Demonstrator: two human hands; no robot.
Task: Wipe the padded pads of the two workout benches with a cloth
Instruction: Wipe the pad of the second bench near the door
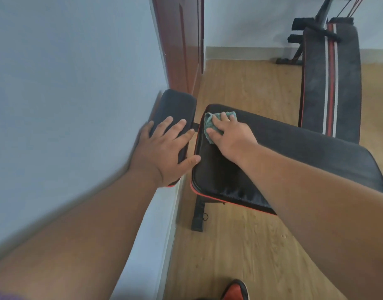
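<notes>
pressing the teal cloth [214,124] flat under the right hand [231,135] onto the long pad's [305,152] near-wall corner; bracing, probably, with the left hand [164,152] spread wide, holding nothing, on the small pad [175,107]; striped bench [331,83] well apart.

A: How is the lighting on my feed?

B: I see soft, even daylight; source not visible. Faint shadow lies under the bench pad [294,152] at frame centre.

A: Picture quality?

B: Wide-angle bending curves the wall [67,94] at left. The forearms along the lower edges are blurred.
</notes>
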